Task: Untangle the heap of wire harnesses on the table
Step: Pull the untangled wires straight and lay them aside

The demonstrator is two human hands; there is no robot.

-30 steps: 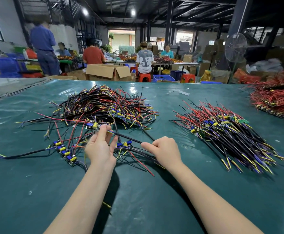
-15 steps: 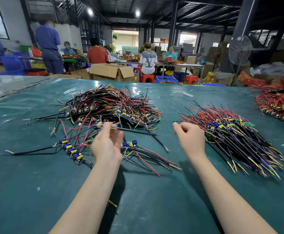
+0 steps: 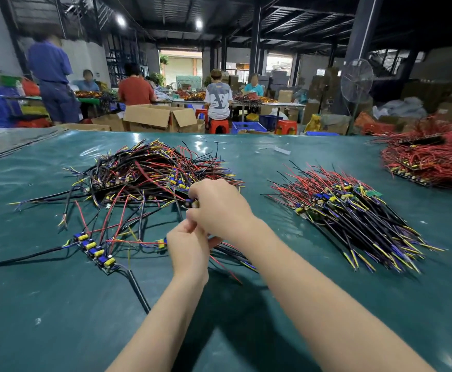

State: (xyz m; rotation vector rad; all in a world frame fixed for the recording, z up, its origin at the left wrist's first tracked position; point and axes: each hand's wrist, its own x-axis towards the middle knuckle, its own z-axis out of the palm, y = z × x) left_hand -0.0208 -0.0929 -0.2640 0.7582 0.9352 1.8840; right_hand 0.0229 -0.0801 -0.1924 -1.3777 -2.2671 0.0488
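Note:
A tangled heap of wire harnesses (image 3: 144, 178), black, red and yellow wires with small circuit boards, lies on the green table (image 3: 58, 304) at centre left. Loose harnesses trail from it toward me, one with a row of blue and yellow parts (image 3: 96, 253). My right hand (image 3: 219, 208) is at the heap's near right edge, fingers closed on a small board end of a harness. My left hand (image 3: 187, 251) sits just below it, fingers pinched on wires of the same harness. The two hands touch.
A sorted bundle of harnesses (image 3: 354, 213) lies to the right, wires aligned. A red wire pile (image 3: 431, 162) sits at the far right edge. Beyond the table are cardboard boxes (image 3: 160, 116), stools, a fan (image 3: 356, 79) and several people at other tables.
My right hand has moved left from beside the sorted bundle to the heap's edge and closed on a harness. My left hand dropped slightly and now meets the right hand.

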